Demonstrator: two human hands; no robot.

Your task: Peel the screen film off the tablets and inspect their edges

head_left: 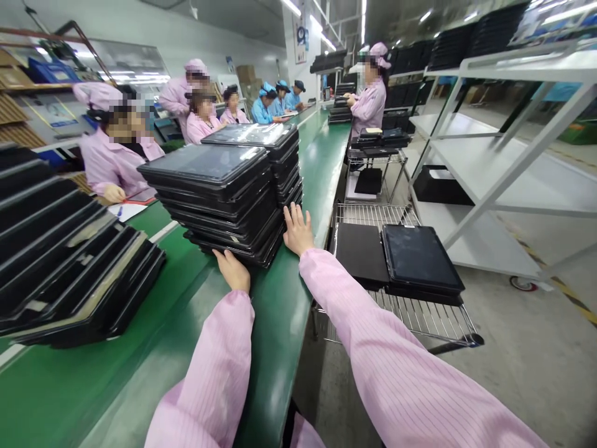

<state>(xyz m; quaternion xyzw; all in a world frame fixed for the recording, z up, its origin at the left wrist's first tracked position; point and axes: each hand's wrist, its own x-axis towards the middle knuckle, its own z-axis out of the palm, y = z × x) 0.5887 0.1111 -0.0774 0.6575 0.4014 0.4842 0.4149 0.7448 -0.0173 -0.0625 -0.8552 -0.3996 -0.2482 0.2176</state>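
Directly before both hands, on the green work surface (270,330), a stack of black-cased panels (224,214), long axis apparently crosswise. The left hand (233,272) meets its near base, grip indeterminable from here; the right hand (298,231), fingers spread, touches its right side, neither clearly nearer. Rightward, a wire cart (373,213); beyond, seated workers in blue (265,111).

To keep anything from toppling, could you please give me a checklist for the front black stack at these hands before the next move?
1. Left hand at the front stack's lower near edge: ok.
2. Right hand at the right side: ok; exact contact hidden.
3. Layers evenly aligned: not ok, edges jut unevenly.
4. Stack flat on the green table: cannot tell, underside hidden.
5. Gap from the large left stack: ok, green shows between.
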